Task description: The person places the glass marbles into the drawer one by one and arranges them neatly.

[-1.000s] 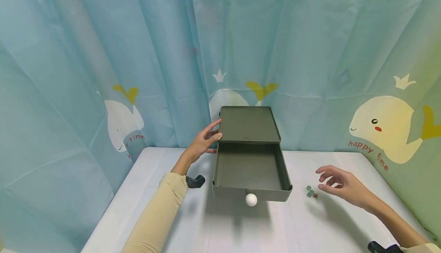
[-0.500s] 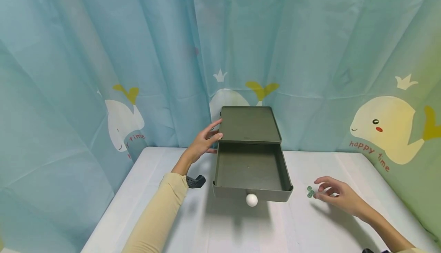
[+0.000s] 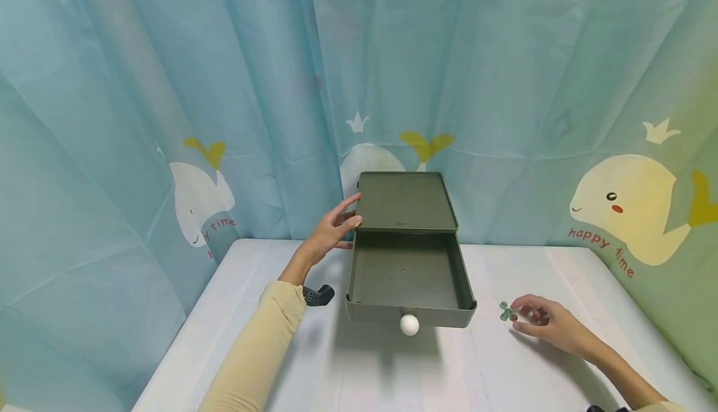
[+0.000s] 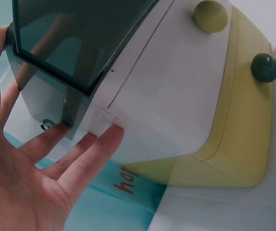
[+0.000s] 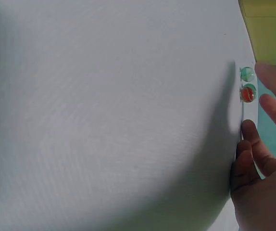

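Observation:
A small cabinet with a dark green top (image 3: 406,200) stands mid-table, its top drawer (image 3: 404,268) pulled out, with a white knob (image 3: 409,325) in front. My left hand (image 3: 331,228) rests against the cabinet's left side, fingers spread and fairly straight; in the left wrist view the fingertips (image 4: 114,134) touch the white tier. To the right, several small green glass marbles (image 3: 503,312) lie clustered with a red one (image 5: 248,94). Low at the marbles, my right hand (image 3: 550,323) has thumb and forefinger apart around the near side, fingers loosely bent.
Below the dark tier are a white drawer (image 4: 171,91) with a yellow knob (image 4: 210,16) and a yellow drawer (image 4: 248,120) with a green knob (image 4: 264,67). A blue printed curtain (image 3: 505,88) hangs behind the white table (image 3: 291,362).
My right hand has lowered toward the table and the marbles, its thumb and forefinger now on either side of the red marble in the head view. My left hand and the drawer stay put.

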{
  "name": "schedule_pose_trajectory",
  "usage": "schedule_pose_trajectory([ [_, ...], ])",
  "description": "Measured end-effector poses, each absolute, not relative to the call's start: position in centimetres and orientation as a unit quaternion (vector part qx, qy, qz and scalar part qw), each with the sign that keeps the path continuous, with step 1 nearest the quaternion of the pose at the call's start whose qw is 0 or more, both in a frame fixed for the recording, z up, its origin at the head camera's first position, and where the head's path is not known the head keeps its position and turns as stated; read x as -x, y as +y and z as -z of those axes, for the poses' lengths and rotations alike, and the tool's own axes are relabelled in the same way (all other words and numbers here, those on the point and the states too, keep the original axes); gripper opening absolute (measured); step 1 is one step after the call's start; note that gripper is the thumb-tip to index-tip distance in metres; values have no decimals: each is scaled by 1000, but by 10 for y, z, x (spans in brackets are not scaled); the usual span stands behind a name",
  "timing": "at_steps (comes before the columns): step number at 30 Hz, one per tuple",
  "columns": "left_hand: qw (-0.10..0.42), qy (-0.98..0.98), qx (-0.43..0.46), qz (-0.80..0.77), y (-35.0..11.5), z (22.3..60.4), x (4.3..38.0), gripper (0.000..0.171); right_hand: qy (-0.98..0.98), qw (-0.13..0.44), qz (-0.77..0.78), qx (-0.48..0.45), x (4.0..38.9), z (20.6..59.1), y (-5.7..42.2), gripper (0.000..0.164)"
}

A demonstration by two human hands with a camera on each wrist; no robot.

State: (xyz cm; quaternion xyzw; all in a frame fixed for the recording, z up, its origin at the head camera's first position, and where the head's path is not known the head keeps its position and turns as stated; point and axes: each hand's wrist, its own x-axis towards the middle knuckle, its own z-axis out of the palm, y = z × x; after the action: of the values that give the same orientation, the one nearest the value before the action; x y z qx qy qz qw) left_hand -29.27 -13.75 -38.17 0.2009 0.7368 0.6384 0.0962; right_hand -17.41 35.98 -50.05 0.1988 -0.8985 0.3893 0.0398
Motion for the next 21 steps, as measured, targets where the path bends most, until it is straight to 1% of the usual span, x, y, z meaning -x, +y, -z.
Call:
schedule_pose_trajectory([
  [7,95,734,-202,-641,-138,383,293,61,-896,59,-383,-218,174,504,358,23],
  [12,93,734,-204,-641,-138,383,293,62,-902,72,-370,-211,174,504,357,22],
  [21,93,738,-204,-637,-137,382,292,61,-920,56,-353,-162,173,505,354,18],
])
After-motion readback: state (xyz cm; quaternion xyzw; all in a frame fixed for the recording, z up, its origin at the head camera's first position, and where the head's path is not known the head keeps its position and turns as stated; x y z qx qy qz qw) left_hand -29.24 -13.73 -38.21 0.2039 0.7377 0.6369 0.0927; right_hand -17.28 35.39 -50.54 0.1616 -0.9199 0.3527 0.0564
